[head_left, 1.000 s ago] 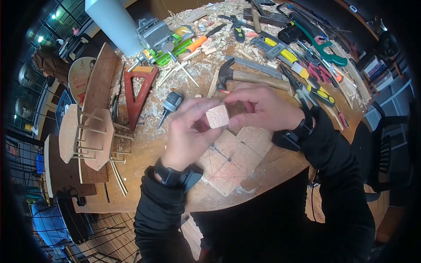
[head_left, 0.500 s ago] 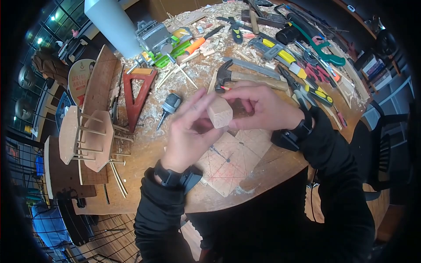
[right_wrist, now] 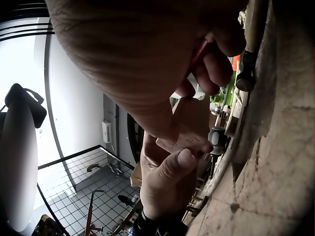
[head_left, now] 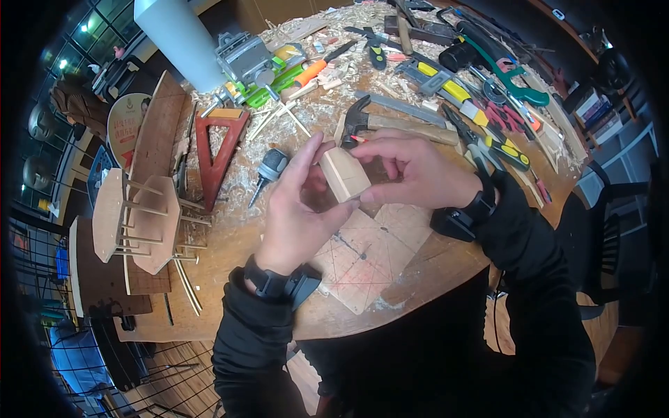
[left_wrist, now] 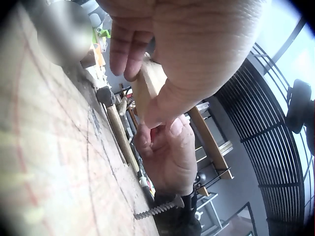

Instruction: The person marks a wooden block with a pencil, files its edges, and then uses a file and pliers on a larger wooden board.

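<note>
Above the bench, my left hand (head_left: 296,212) grips a small pale wooden block (head_left: 343,175) with chamfered long edges, thumb along its lower end. A faint dark line shows on the block's upper face. From the other side my right hand (head_left: 428,171) touches the block's near end with its thumb. Its curled fingers also hold a slim red pencil (right_wrist: 199,55), whose tip pokes out past the forefinger in the head view. Below both hands lie flat wooden boards (head_left: 359,268) with ruled pencil lines. A screw (left_wrist: 160,209) stands up from a board in the left wrist view.
Beyond the hands lie a claw hammer (head_left: 357,120), a screwdriver-like tool (head_left: 270,167) and a red triangle (head_left: 216,157). A vise (head_left: 244,56) sits among shavings at the back. Saws and pliers (head_left: 509,118) crowd the right. A dowelled wooden frame (head_left: 150,219) stands left.
The block has turned in the hands, from its square end facing the camera to its long side faces showing. The left fingers have spread and shifted around it; the right hand stays nearly in place.
</note>
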A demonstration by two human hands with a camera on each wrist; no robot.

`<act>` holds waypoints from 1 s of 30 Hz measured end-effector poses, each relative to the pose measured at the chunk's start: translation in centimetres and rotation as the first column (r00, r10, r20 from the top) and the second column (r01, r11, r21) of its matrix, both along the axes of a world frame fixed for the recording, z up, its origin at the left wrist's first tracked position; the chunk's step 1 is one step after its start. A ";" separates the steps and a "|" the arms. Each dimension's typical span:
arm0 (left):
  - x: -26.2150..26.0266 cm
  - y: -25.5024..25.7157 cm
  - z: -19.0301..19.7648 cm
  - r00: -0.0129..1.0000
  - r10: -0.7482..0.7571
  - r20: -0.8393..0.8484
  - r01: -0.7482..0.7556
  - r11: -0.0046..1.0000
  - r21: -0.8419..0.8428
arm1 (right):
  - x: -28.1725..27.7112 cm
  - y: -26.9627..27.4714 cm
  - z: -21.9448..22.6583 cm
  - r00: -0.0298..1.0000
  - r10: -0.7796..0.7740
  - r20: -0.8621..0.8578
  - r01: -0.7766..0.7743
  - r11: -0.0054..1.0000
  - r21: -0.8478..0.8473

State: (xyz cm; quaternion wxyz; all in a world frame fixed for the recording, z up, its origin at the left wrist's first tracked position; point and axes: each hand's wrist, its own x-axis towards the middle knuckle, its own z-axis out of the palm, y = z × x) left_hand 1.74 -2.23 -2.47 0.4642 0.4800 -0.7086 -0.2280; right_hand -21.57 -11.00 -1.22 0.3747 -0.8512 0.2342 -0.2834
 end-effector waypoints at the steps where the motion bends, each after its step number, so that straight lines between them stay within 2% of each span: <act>1: 0.0 0.0 0.1 1.000 -0.002 0.000 0.002 1.000 0.001 | 0.0 0.0 0.0 1.000 -0.004 -0.019 0.004 1.000 0.005; 4: -0.2 0.1 0.1 1.000 -0.016 -0.022 0.016 1.000 0.013 | 0.1 0.2 -0.1 0.999 -0.009 0.044 0.009 1.000 0.005; 5: -0.3 0.1 0.0 0.997 -0.022 -0.078 0.025 0.999 0.041 | 0.0 0.2 -0.1 0.999 -0.009 0.044 0.009 1.000 0.007; 7: -0.4 0.0 -0.1 0.991 -0.028 -0.134 0.037 0.997 0.067 | 0.0 0.1 -0.3 0.997 -0.045 0.055 0.037 0.990 0.137; 10: -0.2 0.0 -0.4 0.982 -0.034 -0.188 0.054 0.993 0.103 | 0.1 0.1 -0.5 0.992 -0.087 0.089 0.067 0.977 0.202; 12: 0.2 0.0 -0.3 0.996 -0.066 -0.056 0.074 0.988 0.139 | -0.1 0.1 -0.3 0.993 -0.096 0.068 0.083 0.981 0.173; 16: 0.3 -0.1 -0.4 0.997 -0.080 0.011 0.078 0.988 0.137 | -0.2 -0.1 -0.3 0.996 -0.070 0.052 0.063 0.990 0.127; 18: 0.5 -0.2 -0.5 0.994 -0.098 0.041 0.093 0.988 0.125 | -0.1 -0.1 -0.1 0.994 -0.097 0.049 0.088 0.982 0.166; 20: 0.6 -0.2 -0.5 0.995 -0.098 0.027 0.093 0.985 0.146 | -0.1 -0.3 -0.2 0.992 -0.121 0.045 0.110 0.972 0.206; 22: 0.6 -0.3 -0.6 0.995 -0.101 0.014 0.097 0.981 0.167 | -0.2 -0.7 -0.9 0.988 -0.124 0.090 0.085 0.932 0.352; 23: 0.7 -0.4 -0.8 0.994 -0.106 0.017 0.102 0.983 0.154 | -0.2 -0.9 -1.1 0.988 -0.125 0.090 0.086 0.932 0.353; 25: 0.7 -0.4 -0.8 0.994 -0.111 0.021 0.107 0.984 0.141 | 0.0 -1.2 -1.5 0.989 -0.124 0.079 0.107 0.976 0.190; 30: 0.3 -0.1 -0.2 0.995 -0.097 -0.005 0.096 0.977 0.191 | 0.2 -1.0 -1.4 0.988 -0.084 0.126 0.041 0.949 0.314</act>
